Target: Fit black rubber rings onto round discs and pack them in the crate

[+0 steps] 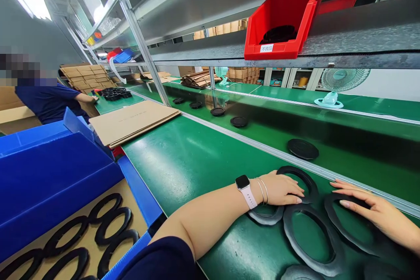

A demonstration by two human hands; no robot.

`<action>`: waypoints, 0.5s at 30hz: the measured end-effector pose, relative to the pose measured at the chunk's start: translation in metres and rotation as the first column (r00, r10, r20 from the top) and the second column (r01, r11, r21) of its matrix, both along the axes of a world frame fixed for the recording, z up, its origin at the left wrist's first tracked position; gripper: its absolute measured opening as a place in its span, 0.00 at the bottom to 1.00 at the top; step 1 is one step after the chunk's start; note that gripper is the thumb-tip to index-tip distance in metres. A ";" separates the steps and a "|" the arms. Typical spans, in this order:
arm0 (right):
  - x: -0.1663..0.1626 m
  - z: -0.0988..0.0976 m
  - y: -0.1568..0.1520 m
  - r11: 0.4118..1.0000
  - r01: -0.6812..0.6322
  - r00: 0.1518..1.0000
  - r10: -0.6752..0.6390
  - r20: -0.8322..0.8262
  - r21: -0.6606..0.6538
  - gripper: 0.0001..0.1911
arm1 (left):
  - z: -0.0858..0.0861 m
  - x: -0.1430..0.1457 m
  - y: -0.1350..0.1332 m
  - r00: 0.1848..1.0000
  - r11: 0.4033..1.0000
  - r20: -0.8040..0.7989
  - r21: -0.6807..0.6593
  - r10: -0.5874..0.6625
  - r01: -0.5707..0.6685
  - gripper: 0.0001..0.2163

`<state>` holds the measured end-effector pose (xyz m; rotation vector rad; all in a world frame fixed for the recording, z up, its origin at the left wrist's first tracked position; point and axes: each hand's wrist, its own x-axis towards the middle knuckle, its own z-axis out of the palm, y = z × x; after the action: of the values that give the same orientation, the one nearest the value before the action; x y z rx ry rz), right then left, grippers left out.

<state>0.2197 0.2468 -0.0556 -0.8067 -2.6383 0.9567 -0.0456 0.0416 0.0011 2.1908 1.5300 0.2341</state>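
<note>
Several black rings point(337, 258) lie close together on the green tabletop before me. My left hand point(280, 189), wearing a watch and bracelets, lies palm down with fingers stretched across the upper black ring point(314, 188). Its wrist partly covers a lower-left black ring point(267, 218). To the right, my right hand point(377, 210) reaches over another black ring point(333, 218), its fingers extended and apart. Whether those fingertips press on the ring I cannot tell. Neither hand is closed around anything.
A blue box point(62, 175) at left holds black rings on cardboard. Flat cardboard sheets point(138, 120) rest on the table. Black discs point(303, 148) sit on the green conveyor behind a metal rail. Overhead is a red bin point(302, 30); a co-worker point(49, 100) is at far left.
</note>
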 end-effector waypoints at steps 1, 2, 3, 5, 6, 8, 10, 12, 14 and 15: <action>0.000 0.001 -0.001 1.000 -0.007 1.000 0.007 0.001 0.001 0.26 | 0.000 0.000 0.000 1.000 1.000 0.000 0.003 0.000 0.000 0.19; -0.001 0.002 -0.002 1.000 -0.010 1.000 0.010 0.001 0.001 0.25 | 0.000 0.000 0.000 1.000 1.000 0.001 0.006 0.001 -0.001 0.19; -0.001 0.002 -0.002 1.000 -0.009 1.000 0.009 -0.001 0.000 0.25 | 0.000 0.000 0.000 1.000 1.000 0.001 0.009 0.002 -0.002 0.19; -0.001 0.002 -0.003 1.000 0.001 1.000 -0.001 -0.010 -0.002 0.24 | -0.001 0.000 0.000 1.000 1.000 0.002 0.012 0.003 -0.003 0.19; -0.001 0.002 -0.004 1.000 0.005 1.000 -0.005 -0.013 -0.003 0.24 | -0.001 0.000 0.000 1.000 1.000 0.003 0.012 0.002 -0.002 0.18; -0.001 0.001 -0.003 1.000 0.007 1.000 -0.008 -0.017 -0.005 0.24 | -0.001 0.000 0.001 1.000 1.000 0.004 0.009 0.001 -0.001 0.18; 0.000 0.000 -0.003 1.000 0.006 1.000 -0.006 -0.015 -0.010 0.24 | 0.000 0.000 0.001 1.000 1.000 0.005 0.004 0.001 -0.001 0.18; 0.001 -0.001 -0.002 1.000 0.005 1.000 -0.005 -0.010 -0.013 0.24 | 0.000 0.001 0.000 1.000 1.000 0.006 0.000 0.007 -0.007 0.18; 0.002 -0.002 -0.001 1.000 0.005 1.000 -0.005 -0.001 -0.012 0.24 | 0.001 0.001 0.000 1.000 1.000 0.009 -0.001 0.016 -0.016 0.18; 0.003 -0.002 -0.001 1.000 0.006 1.000 -0.006 0.002 -0.008 0.24 | 0.002 0.001 0.000 1.000 1.000 0.010 -0.001 0.020 -0.020 0.18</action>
<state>0.2222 0.2456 -0.0572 -0.8173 -2.6335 0.9656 -0.0444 0.0413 0.0028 2.1712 1.5472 0.2502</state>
